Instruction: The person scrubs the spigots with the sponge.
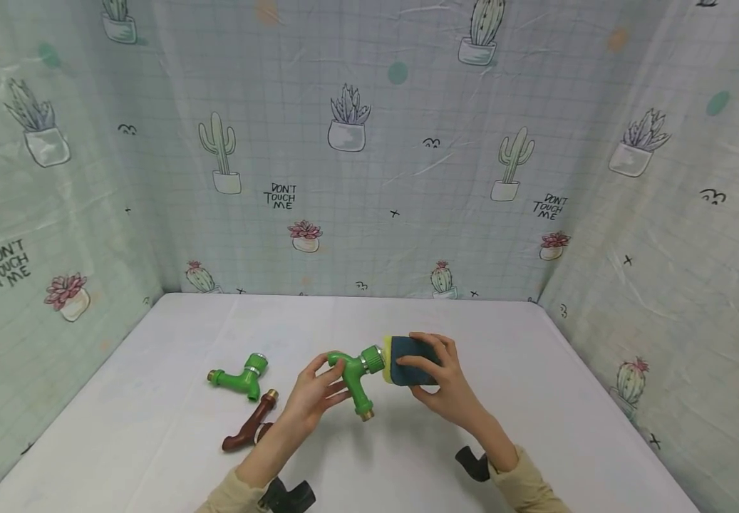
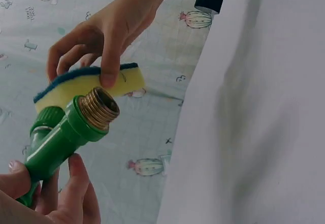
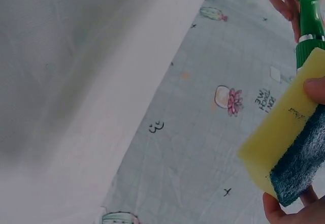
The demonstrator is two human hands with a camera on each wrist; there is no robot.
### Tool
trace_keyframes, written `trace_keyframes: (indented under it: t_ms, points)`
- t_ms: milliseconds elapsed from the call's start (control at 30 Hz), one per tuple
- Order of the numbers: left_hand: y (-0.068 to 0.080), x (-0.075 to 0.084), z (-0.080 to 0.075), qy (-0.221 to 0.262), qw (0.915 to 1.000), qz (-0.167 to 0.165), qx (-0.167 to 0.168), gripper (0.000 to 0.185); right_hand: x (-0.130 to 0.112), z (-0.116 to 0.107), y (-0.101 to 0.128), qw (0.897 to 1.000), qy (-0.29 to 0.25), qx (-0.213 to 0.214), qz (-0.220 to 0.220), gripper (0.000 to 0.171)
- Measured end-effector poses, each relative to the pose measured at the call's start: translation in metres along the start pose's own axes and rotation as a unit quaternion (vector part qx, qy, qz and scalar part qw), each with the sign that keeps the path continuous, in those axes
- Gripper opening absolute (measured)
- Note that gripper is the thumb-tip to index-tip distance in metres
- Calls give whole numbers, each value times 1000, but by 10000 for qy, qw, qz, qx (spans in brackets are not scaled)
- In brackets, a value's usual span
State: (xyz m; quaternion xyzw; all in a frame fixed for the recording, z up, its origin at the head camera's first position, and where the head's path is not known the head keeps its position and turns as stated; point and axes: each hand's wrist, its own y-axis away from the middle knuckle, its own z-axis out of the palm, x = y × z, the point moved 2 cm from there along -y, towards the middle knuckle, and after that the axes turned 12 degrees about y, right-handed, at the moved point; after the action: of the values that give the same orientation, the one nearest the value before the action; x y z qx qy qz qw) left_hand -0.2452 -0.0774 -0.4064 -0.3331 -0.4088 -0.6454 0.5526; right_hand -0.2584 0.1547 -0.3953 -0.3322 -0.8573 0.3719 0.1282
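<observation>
My left hand (image 1: pixel 313 396) grips a green tap (image 1: pixel 358 377) by its spout end, holding it above the white table. The tap's brass threaded end (image 2: pixel 100 108) faces the camera in the left wrist view. In my right hand (image 1: pixel 445 381) is a sponge (image 1: pixel 415 361) with a yellow foam side and a dark blue-green scouring side, pinched between thumb and fingers. The yellow foam (image 3: pixel 284 125) is right at the tap's ribbed green collar (image 1: pixel 372 359).
Another green tap (image 1: pixel 241 377) lies on the left of the white table (image 1: pixel 170 399), with a brown tap (image 1: pixel 250 426) nearer me. A black pipe-like piece (image 1: pixel 292 497) sits by my left sleeve, another dark piece (image 1: pixel 472 463) beside my right forearm. Cactus-print curtains (image 1: pixel 369 178) surround the table.
</observation>
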Motion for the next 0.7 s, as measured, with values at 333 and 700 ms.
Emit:
trace_keyframes:
  t_ms: [333,700]
  points:
    - [3,8,-10,-1028,9908,-250,-849,61,-7,-4,-3,9984,-497,48,-268,53]
    - [8,20,-2,68,9788,-560,-1970,39,-7,-10,4,9982,-348,255,-419,28]
